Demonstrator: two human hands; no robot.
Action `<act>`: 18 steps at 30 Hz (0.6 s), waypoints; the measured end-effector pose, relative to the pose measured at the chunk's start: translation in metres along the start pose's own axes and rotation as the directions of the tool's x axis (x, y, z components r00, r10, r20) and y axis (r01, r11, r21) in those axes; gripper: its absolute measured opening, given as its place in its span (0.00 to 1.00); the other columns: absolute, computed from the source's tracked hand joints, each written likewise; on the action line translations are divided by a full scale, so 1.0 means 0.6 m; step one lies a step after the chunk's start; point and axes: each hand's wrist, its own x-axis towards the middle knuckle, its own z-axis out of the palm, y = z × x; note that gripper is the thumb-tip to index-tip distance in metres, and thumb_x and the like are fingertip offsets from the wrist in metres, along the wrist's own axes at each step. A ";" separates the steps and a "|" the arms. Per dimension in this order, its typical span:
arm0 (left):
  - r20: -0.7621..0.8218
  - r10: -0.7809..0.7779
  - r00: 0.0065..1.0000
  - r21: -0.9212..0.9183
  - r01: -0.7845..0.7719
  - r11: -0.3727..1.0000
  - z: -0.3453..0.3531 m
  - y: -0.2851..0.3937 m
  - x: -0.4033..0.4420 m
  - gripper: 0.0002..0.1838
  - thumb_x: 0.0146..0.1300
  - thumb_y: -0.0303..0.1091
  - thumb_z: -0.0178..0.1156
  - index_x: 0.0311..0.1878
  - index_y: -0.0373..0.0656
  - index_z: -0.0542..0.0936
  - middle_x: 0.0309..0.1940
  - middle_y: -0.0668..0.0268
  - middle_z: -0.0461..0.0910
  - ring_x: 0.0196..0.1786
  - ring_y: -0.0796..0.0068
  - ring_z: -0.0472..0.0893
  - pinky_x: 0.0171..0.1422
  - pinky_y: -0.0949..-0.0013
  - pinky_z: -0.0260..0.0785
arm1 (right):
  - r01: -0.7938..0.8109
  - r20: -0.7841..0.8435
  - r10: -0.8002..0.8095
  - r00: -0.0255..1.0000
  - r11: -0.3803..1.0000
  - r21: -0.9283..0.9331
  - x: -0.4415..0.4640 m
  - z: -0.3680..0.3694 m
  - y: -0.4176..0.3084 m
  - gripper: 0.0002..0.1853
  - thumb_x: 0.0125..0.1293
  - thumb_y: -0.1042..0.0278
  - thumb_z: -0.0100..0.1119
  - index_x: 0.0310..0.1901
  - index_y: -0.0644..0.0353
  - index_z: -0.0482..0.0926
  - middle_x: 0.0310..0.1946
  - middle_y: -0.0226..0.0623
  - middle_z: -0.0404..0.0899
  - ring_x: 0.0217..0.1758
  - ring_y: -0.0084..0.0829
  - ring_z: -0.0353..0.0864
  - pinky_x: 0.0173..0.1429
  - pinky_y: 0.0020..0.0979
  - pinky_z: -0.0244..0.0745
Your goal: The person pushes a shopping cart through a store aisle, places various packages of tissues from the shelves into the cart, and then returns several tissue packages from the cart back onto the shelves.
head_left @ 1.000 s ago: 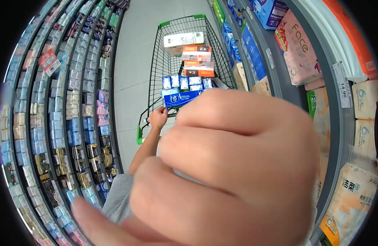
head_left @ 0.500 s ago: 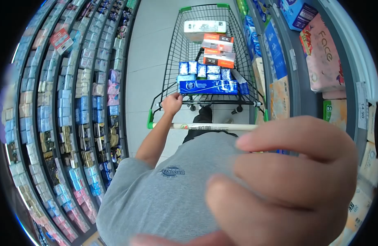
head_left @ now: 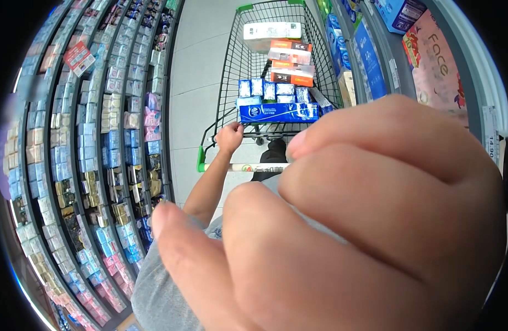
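My left hand (head_left: 230, 138) is closed on the near rim of a shopping cart (head_left: 227, 91), its thumb side close to the corner of a long blue pack of tissues (head_left: 279, 113). Behind that pack, smaller blue-and-white packs (head_left: 285, 89) sit in the cart. Farther in are two orange-and-white boxes (head_left: 291, 73) and a white pack (head_left: 272, 30). Close to the camera, my right hand (head_left: 364, 220) fills the lower right. Its fingers are loosely bent and partly apart, with nothing visible in them. It covers part of the cart handle (head_left: 248, 167).
Shelves of small packets (head_left: 113, 110) line the left side. At right, another shelf holds a pink pack marked "Face" (head_left: 439, 66) and a blue pack (head_left: 400, 14). A red-and-white sign (head_left: 79, 58) sticks out at left. Tiled floor (head_left: 196, 66) runs between.
My right hand has come closer and moved left, covering more of the shirt, handle and right shelf. My left hand stays at the cart rim.
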 end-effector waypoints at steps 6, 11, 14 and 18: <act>0.015 -0.030 0.999 -0.018 0.030 0.999 -0.026 0.025 -0.015 0.14 0.56 0.44 0.54 0.36 0.52 0.86 0.29 0.58 0.84 0.39 0.57 0.82 0.47 0.58 0.72 | 0.003 0.006 -0.004 1.000 1.000 0.028 -0.006 0.013 -0.011 0.10 0.50 0.65 0.64 0.28 0.63 0.79 0.25 0.45 0.80 0.31 0.46 0.81 0.39 0.43 0.77; 0.071 -0.019 0.997 -0.011 0.020 1.000 -0.022 0.018 -0.010 0.16 0.55 0.47 0.53 0.36 0.52 0.86 0.31 0.60 0.84 0.38 0.56 0.82 0.42 0.57 0.71 | -0.009 0.001 0.009 1.000 1.000 0.023 -0.009 0.005 -0.014 0.10 0.51 0.65 0.63 0.28 0.63 0.78 0.24 0.46 0.79 0.31 0.46 0.81 0.38 0.43 0.76; 0.057 -0.019 0.998 0.005 0.019 1.000 -0.010 0.006 -0.005 0.15 0.57 0.46 0.54 0.38 0.54 0.86 0.32 0.56 0.84 0.40 0.56 0.83 0.46 0.53 0.72 | -0.021 0.005 0.021 1.000 1.000 0.011 -0.011 -0.003 -0.012 0.10 0.51 0.65 0.63 0.27 0.64 0.78 0.24 0.47 0.79 0.30 0.47 0.81 0.38 0.43 0.76; 0.032 -0.031 0.999 0.009 0.031 0.999 -0.005 0.004 -0.006 0.15 0.57 0.47 0.53 0.39 0.55 0.86 0.31 0.56 0.83 0.40 0.53 0.83 0.46 0.53 0.72 | -0.034 0.025 0.034 0.999 0.999 0.001 -0.007 -0.009 -0.003 0.10 0.51 0.65 0.63 0.27 0.64 0.78 0.23 0.47 0.79 0.30 0.47 0.81 0.37 0.44 0.76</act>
